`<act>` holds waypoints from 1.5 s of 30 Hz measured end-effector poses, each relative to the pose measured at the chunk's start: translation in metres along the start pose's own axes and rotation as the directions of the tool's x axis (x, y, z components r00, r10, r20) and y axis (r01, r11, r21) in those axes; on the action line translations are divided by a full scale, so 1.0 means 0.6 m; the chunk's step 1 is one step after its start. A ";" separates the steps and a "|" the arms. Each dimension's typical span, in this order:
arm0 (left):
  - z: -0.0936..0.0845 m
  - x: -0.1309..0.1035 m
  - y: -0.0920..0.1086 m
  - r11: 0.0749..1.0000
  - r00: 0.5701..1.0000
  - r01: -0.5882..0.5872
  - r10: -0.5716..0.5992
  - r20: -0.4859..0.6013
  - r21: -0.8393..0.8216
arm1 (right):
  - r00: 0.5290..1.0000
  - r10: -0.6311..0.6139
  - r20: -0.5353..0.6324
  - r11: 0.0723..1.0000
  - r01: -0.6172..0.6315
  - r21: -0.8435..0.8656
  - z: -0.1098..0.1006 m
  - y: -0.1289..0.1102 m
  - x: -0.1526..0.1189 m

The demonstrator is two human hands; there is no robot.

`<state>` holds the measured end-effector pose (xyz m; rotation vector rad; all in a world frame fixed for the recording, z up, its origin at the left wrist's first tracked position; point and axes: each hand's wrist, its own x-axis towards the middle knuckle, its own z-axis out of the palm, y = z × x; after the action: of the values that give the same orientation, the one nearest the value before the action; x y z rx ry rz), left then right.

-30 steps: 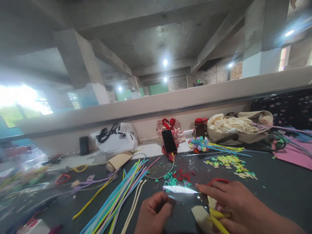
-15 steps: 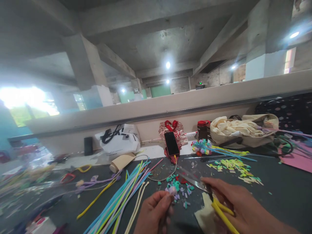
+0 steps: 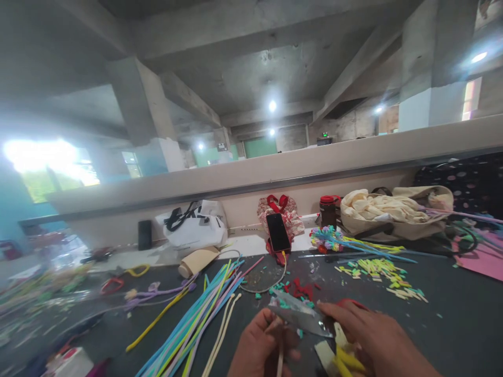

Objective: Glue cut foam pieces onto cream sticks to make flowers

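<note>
At the bottom centre, my left hand (image 3: pixel 253 343) pinches a pale pipe cleaner (image 3: pixel 280 358), whose lower end hangs below the fingers. My right hand (image 3: pixel 373 332) is closed around the yellow handles of a pair of scissors (image 3: pixel 301 318). The parted blades reach left to my left fingertips; whether they touch the pipe cleaner I cannot tell. Just beyond the blades lie short red pieces (image 3: pixel 301 289) and teal pieces (image 3: pixel 277 286). A pale scrap (image 3: pixel 325 356) lies under the scissors.
Long coloured pipe cleaners (image 3: pixel 196 319) lie left of my hands. A phone (image 3: pixel 278 232) with a cable leans at the back. Yellow-green cut pieces (image 3: pixel 381 269) and a bundle of pipe-cleaner flowers (image 3: pixel 327 238) lie right. Bags (image 3: pixel 196 225) and a red-lidded bottle (image 3: pixel 328 212) stand along the partition.
The scissors have moved left and turned flatter, their blades now at my left fingertips. My left hand has shifted slightly right, and the pale stem now shows below it.
</note>
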<state>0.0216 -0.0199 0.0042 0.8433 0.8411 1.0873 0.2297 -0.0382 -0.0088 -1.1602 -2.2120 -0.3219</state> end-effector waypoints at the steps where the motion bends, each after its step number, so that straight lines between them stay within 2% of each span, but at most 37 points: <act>1: 0.000 0.000 -0.001 1.000 1.000 -0.010 0.010 -0.001 -0.005 | 1.000 0.001 0.004 1.000 -0.001 -0.002 0.002 0.001 0.000; 8: -0.001 0.001 -0.006 1.000 1.000 -0.008 0.009 -0.017 0.030 | 1.000 -0.021 -0.013 1.000 0.021 0.011 0.001 -0.002 0.003; 16: -0.001 0.001 -0.012 0.995 0.998 -0.060 0.061 -0.019 0.083 | 0.997 -0.011 0.071 1.000 0.010 0.019 0.007 0.000 0.005; 23: -0.005 0.011 -0.023 0.987 0.995 -0.081 0.089 -0.049 0.141 | 0.996 -0.034 0.080 0.999 0.034 -0.001 0.008 -0.001 0.004; 29: -0.004 0.012 -0.024 0.987 0.994 -0.100 0.105 -0.035 0.123 | 0.997 -0.035 0.062 0.999 0.033 0.026 0.005 -0.005 0.006; 36: -0.012 0.015 -0.030 0.984 0.994 -0.093 0.100 -0.039 0.154 | 0.996 -0.075 0.044 0.997 0.076 -0.021 0.003 -0.002 0.007; 42: -0.006 0.011 -0.028 0.986 0.993 -0.108 0.112 -0.025 0.125 | 0.997 -0.059 0.059 0.996 0.062 -0.063 0.016 0.004 -0.003; 45: -0.002 0.007 -0.021 0.991 0.995 -0.082 0.088 -0.054 0.104 | 0.997 -0.044 0.061 0.999 0.044 -0.002 0.013 0.004 -0.004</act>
<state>0.0266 -0.0187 -0.0082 0.9434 0.9228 1.1564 0.2293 -0.0346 -0.0167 -1.1386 -2.2934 -0.3124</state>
